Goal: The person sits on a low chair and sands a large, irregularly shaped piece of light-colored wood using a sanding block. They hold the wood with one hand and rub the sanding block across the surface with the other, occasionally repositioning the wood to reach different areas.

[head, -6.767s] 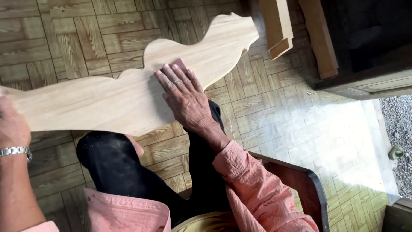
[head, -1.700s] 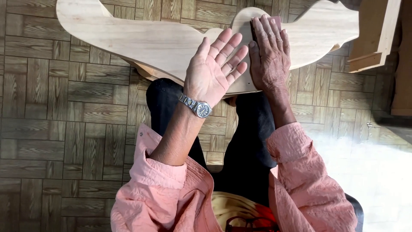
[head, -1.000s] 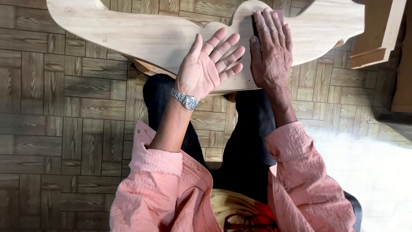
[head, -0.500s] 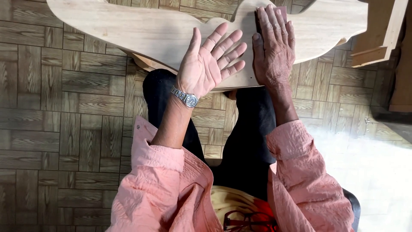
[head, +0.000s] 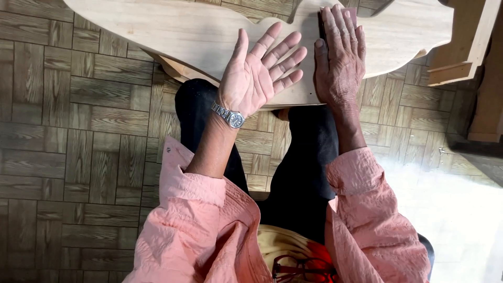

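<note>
While the pale, scroll-edged wooden board [head: 209, 31] lies across the seated person's dark-trousered knees, the head view shows both hands over it. The left hand [head: 259, 78] is turned palm up, fingers spread and empty, held above the board's near edge with nothing gripped; a silver wristwatch [head: 229, 116] sits on that wrist. The right hand [head: 339, 65] lies flat, palm down, fingers together, pressing a small reddish-brown piece of sandpaper [head: 350, 14] against the board's face near the notch in its far edge; only the paper's far end peeks out past the fingertips.

As for progress, the board's face looks smooth and evenly pale, which suggests much of the sanding is done, though I cannot tell how much of the curved edge is left. A second wooden piece [head: 173, 68] juts out beneath the board. Parquet-patterned flooring [head: 78, 131] surrounds the legs, and pale timber lengths [head: 461, 47] stand at the right.
</note>
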